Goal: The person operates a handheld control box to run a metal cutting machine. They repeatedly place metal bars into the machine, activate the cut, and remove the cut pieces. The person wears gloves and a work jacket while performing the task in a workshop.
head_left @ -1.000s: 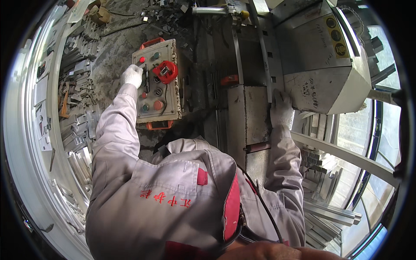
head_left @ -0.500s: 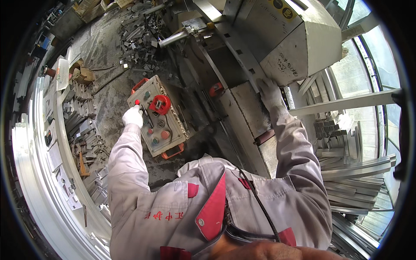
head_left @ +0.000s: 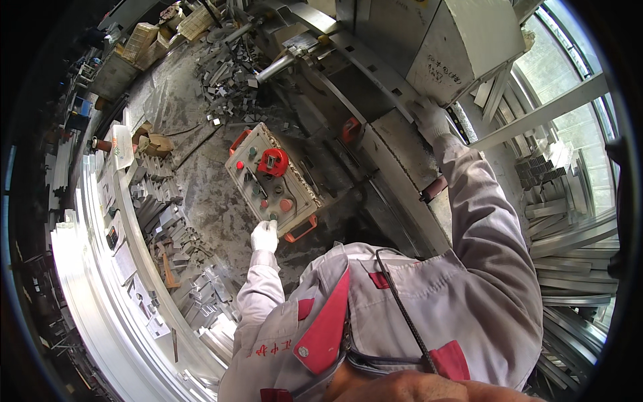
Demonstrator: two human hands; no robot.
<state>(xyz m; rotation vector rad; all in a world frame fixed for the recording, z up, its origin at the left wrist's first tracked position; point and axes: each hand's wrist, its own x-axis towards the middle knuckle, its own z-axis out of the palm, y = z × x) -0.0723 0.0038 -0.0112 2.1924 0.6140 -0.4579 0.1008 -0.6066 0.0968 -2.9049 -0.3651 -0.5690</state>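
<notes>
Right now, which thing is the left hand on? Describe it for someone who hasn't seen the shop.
Start at the big grey machine; a flat grey control box sits to its left. The gloved left hand touches its near edge. Unlike surrounding metal scrap, it has orange handles and a large red knob.

Left hand (head_left: 265, 236), white-gloved, is held forward with the elbow bent and fingers curled loosely. Right hand (head_left: 430, 118), also gloved, is extended far forward, arm nearly straight, palm pressed flat.

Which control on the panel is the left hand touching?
The left hand touches the small button at the control panel's near bottom edge, not the big red knob higher up.
</notes>
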